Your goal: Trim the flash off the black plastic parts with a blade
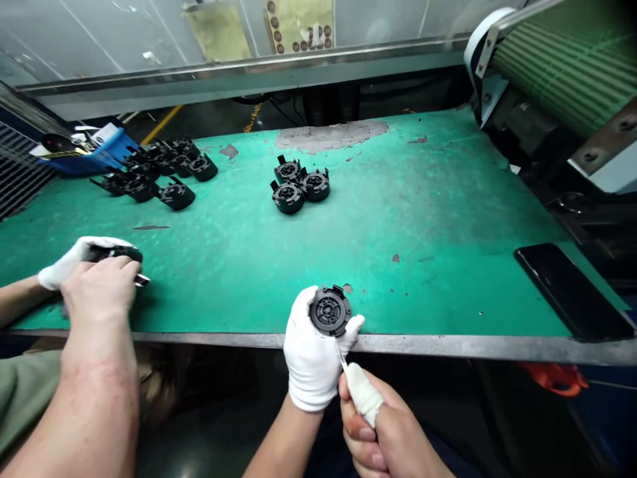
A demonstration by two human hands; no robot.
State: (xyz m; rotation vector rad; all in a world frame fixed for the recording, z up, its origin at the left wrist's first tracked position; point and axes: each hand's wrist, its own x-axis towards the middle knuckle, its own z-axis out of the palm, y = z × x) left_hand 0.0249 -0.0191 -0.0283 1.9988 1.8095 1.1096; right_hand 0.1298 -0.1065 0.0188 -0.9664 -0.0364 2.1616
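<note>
My left hand (pixel 311 358), in a white glove, grips a round black plastic part (pixel 330 311) just above the table's front edge. Its face, with ribs and a central hub, is turned up towards me. My right hand (pixel 373 425) is bare and closed around a small knife (pixel 343 359), whose thin blade points up at the lower rim of the part. White material covers either my thumb tip or the knife's handle; I cannot tell which. Whether the blade touches the part is unclear.
Three black parts (pixel 301 184) stand together mid-table; several more (pixel 159 169) stand at left beside a blue bin (pixel 94 156). A co-worker's hands (pixel 102 272) work on a black part at left. A phone (pixel 572 289) lies at right, below a green conveyor belt (pixel 567 56).
</note>
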